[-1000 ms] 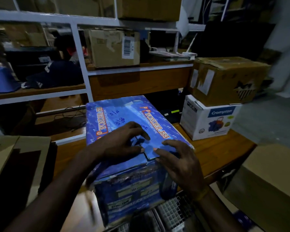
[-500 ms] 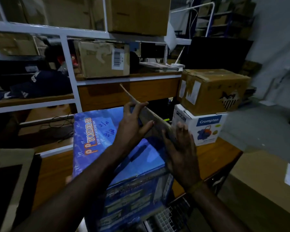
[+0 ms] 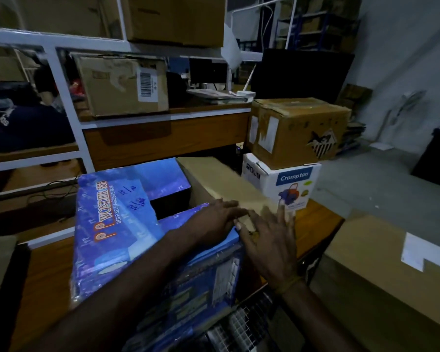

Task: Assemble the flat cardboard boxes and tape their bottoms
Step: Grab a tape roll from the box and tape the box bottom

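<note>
Both hands, left (image 3: 215,219) and right (image 3: 267,243), fingers flat, now press the box's (image 3: 117,224) right flap (image 3: 226,185) outward, raised upright moments ago; box open, taping pending.

Right flap (image 3: 224,186) of blue box (image 3: 117,224) now swung open outward under both hands (image 3: 241,224).

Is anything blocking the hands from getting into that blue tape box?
Nothing visible does. The right flap of the blue tape box is folded outward under the right hand and left hand, leaving a dark opening.
</note>
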A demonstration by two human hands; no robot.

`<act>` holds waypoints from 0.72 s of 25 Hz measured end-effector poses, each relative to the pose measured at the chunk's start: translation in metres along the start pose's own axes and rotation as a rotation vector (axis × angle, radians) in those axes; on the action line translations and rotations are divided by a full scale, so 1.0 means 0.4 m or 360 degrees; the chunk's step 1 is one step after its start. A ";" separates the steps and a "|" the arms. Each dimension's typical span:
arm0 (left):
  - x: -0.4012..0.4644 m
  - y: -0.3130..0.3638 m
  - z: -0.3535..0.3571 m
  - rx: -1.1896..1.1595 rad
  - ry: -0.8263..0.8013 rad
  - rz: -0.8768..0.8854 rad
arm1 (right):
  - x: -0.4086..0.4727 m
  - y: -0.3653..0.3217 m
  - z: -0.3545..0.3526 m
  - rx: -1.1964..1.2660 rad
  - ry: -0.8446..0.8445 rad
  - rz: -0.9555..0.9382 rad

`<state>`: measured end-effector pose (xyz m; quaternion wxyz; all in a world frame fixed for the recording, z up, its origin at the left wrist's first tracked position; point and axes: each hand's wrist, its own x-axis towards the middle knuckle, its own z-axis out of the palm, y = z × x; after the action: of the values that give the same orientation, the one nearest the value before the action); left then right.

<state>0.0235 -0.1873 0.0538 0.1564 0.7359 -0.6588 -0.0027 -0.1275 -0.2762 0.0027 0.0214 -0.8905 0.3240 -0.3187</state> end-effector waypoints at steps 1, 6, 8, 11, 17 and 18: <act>-0.002 -0.003 0.001 0.0010 0.0008 0.0033 | -0.009 -0.001 0.009 0.0227 -0.0118 0.0053; -0.025 0.006 0.002 0.0011 0.0069 -0.0079 | -0.029 -0.017 0.029 0.0788 -0.0130 0.0136; -0.064 0.031 0.007 0.0048 0.0085 -0.0321 | -0.023 -0.023 0.022 0.0700 -0.0064 0.0089; -0.174 0.062 -0.013 0.0166 0.0049 -0.0727 | 0.001 -0.048 0.009 0.0605 0.0014 -0.0168; -0.396 0.080 -0.060 0.0069 0.0209 -0.1008 | 0.107 -0.136 -0.006 0.0489 -0.0897 -0.0835; -0.412 0.087 -0.058 0.0025 0.0269 -0.0998 | 0.112 -0.164 -0.003 0.0493 -0.0996 -0.0960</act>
<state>-0.0271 -0.0250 0.0506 0.1964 0.9018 -0.3847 0.0156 -0.0648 -0.2507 0.0445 0.1575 -0.9847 -0.0231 -0.0711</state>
